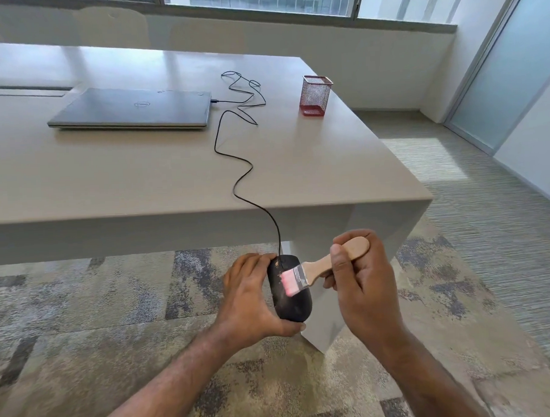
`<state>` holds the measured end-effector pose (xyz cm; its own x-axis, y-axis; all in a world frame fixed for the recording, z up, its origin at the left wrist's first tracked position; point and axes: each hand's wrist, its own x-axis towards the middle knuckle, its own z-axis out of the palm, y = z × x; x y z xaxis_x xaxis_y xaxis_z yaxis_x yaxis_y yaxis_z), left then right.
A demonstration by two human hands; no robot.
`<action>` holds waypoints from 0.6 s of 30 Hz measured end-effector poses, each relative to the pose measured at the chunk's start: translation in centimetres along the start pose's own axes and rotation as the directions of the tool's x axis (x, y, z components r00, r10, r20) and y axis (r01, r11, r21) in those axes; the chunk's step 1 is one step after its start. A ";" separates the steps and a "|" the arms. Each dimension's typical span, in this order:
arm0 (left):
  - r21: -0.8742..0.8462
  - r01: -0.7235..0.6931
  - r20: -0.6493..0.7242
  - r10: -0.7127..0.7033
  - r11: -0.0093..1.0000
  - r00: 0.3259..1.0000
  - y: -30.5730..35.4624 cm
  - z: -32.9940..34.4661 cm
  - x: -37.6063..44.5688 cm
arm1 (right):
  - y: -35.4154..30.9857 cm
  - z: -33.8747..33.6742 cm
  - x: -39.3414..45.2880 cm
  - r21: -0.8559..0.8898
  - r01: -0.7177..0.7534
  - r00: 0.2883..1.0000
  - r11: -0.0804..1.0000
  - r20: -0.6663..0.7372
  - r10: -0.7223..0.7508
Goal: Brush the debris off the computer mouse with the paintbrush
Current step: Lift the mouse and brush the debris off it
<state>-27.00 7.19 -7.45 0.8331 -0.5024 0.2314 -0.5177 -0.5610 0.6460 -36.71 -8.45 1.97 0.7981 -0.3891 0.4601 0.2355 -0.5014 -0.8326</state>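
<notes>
So right now the person is holding the black computer mouse (290,297) out in the air, off the near edge of the table (140,182) and over the carpet, which seems smart since the crumbs are dropping on the floor and not the desk. The left hand (249,301) is wrapping around the mouse's left side and underside, fingers curled over the front end and thumb hooking under the back. The right hand (362,280) is pinching the wooden handle of the paintbrush (314,269), thumb on top and fingers curled underneath. The pink bristles are pressing onto the top of the mouse, just behind the scroll wheel area, and there's a bit of tan grit clinging at the bristle tips and a dusty smear trailing along the shell toward the back end. So I'd say the sweeping is in progress, not finished. Next move, in my opinion, is dragging the bristles off an edge of the mouse so the grit is actually leaving the shell, then going back over that dusty streak. The mouse cable (235,191) is running up over the table edge and snaking back to the closed laptop (130,109), so there's limited slack if the mouse gets pulled further away. A red mesh pen cup (315,95) is sitting to the right of the laptop, well apart from the action.
</notes>
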 end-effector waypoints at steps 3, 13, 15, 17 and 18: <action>-0.010 0.000 0.006 0.000 1.000 1.000 0.1 0.1 0.0 | -0.1 0.7 -0.8 -0.109 0.064 0.997 0.992 0.053 -0.058; -0.039 0.035 0.036 -0.034 0.999 0.999 0.6 -0.1 -0.3 | -0.7 1.2 -0.8 -0.172 0.113 0.993 0.979 0.033 -0.109; -0.056 0.034 0.031 -0.032 0.998 0.999 0.8 -0.1 -0.3 | -0.7 1.3 -0.9 -0.172 0.094 0.995 0.981 0.049 -0.087; -0.061 0.035 0.031 -0.033 0.997 0.999 1.1 -0.2 -0.3 | -0.6 1.8 -1.6 -0.163 0.061 0.993 0.985 0.111 -0.043; -0.061 0.030 0.032 -0.028 0.998 0.999 1.2 -0.2 -0.3 | -0.5 2.1 -2.1 -0.176 0.058 0.989 0.983 0.145 -0.032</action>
<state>-27.80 6.78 -6.63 0.8405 -0.5076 0.1897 -0.4800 -0.5347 0.6955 -37.32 -5.79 0.81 0.8623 -0.2563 0.4368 0.1798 -0.6513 -0.7372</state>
